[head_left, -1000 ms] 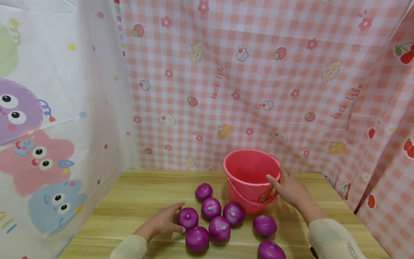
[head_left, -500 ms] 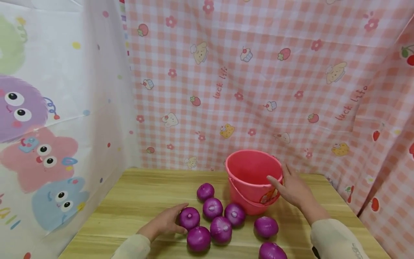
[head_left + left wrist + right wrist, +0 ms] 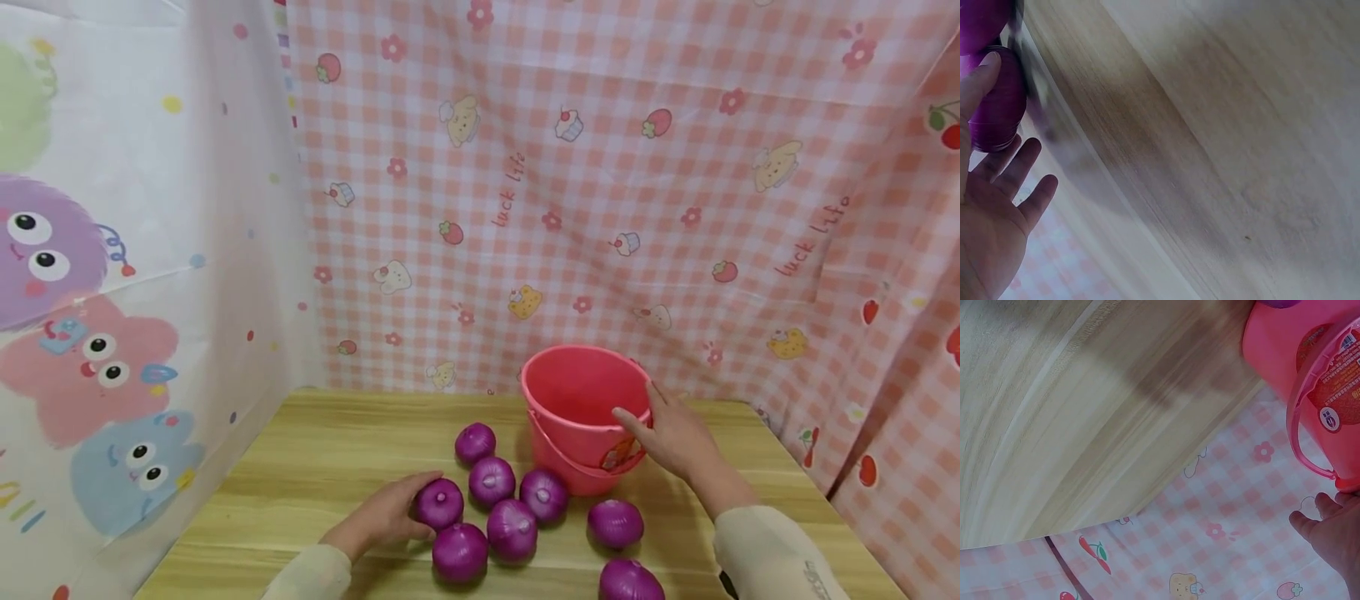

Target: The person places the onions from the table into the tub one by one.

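Observation:
Several purple onions, smooth and shiny, lie on the wooden table in the head view. My left hand [image 3: 385, 515] is at the leftmost onion [image 3: 438, 504], thumb on its near side and a finger on its far side. In the left wrist view the thumb [image 3: 986, 70] overlaps an onion [image 3: 1000, 103], while the other fingers stretch out loosely past it. My right hand [image 3: 678, 435] rests at the right rim of a pink bucket [image 3: 566, 454], thumb over the rim, fingers straight along the outside. The bucket stands upright, its handle hanging down in front.
One onion [image 3: 475, 444] lies far back, left of the bucket. Two others, a right onion [image 3: 615, 524] and a near onion [image 3: 630, 581], lie apart from the group. A checked curtain [image 3: 450, 192] hangs behind the table [image 3: 337, 433], and a white printed sheet [image 3: 225, 333] hangs on the left.
My left hand has closed in slightly on the leftmost onion. The right hand stays at the bucket's rim; the bucket and onions keep their places, with only a small shift of the view.

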Demonstrator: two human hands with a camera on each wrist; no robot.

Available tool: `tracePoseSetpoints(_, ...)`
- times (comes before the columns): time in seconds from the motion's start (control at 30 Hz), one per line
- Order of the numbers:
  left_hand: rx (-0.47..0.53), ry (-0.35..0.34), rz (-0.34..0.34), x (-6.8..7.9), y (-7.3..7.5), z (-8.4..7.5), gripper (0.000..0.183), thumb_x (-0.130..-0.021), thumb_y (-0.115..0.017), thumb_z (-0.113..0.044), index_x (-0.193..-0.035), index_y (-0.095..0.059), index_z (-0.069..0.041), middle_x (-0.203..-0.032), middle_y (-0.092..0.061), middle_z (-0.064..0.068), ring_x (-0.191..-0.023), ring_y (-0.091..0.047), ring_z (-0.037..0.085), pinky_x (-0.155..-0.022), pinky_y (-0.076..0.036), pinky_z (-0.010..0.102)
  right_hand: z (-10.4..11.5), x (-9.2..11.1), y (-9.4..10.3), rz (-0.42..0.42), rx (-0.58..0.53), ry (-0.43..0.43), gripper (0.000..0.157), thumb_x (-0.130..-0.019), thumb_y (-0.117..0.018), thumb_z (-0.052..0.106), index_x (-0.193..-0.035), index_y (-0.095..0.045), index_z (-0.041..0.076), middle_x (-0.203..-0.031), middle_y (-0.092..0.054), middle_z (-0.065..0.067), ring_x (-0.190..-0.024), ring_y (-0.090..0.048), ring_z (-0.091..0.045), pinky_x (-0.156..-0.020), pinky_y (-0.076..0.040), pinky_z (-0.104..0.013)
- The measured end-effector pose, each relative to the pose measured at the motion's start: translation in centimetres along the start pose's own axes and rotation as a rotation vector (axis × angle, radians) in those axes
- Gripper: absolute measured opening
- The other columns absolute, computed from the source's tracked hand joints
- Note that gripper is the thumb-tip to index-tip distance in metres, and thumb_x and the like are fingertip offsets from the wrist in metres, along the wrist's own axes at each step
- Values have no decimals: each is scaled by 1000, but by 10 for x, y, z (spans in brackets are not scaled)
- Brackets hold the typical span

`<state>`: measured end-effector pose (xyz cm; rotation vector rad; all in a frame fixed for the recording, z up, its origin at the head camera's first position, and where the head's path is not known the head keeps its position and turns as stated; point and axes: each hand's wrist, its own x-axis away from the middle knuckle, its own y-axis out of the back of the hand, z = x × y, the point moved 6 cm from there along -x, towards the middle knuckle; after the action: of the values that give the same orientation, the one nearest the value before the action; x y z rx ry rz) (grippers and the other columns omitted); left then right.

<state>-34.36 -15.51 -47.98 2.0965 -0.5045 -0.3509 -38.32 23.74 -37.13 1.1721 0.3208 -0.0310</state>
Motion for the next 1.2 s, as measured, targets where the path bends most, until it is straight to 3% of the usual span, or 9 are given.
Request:
tracePoseSetpoints(0.23,36,25,-61,0,11,2,85,-66,-79,-35,-135,-39,-6,-129,-46,16,-116,-44,34,-96,-33,52,-1,1,0,2,1,2,91,-83,-30,70,-145,-12,5,-144,-19,-23,-124,-26,-47,-95,-26,-62)
tracePoseSetpoints(0.47,57,79,-121,0,24,9,86,-64,-79,-41,-135,-41,-9,-126,-48,16,-111,-48,32,-91,-37,52,0,1,-1,12,-2,-2,90,-84,-30,69,-145,-11,5,-145,-17,-24,-125,-23,-47,-96,-24,-63)
tracePoseSetpoints(0.63,96,60,-171,-3,33,5,85,-64,-79,-41,-134,-41,-8,-122,-51,14,-106,-51,28,-88,-42,48,0,0,-1,18,-2,1,91,-84,-29,69,-145,-11,4,-145,-16,-24,-126,-23,-47,-96,-23,-63)
tracePoseSetpoints(0.93,120,38,-273,-17,58,-14,77,-66,-78,-42,-130,-45,-14,-111,-56,2,-91,-52,14,-77,-45,36,-1,2,-1,22,1,-5,91,-85,-30,68,-144,-11,3,-145,-16,-25,-126,-22,-48,-96,-23,-62)
tracePoseSetpoints(1.2,176,55,-291,-37,81,-36,75,-67,-77,-44,-130,-45,-20,-106,-56,-4,-89,-52,12,-74,-46,33,0,2,-2,28,-5,-16,91,-85,-31,68,-145,-10,4,-145,-16,-25,-125,-22,-48,-96,-22,-63)
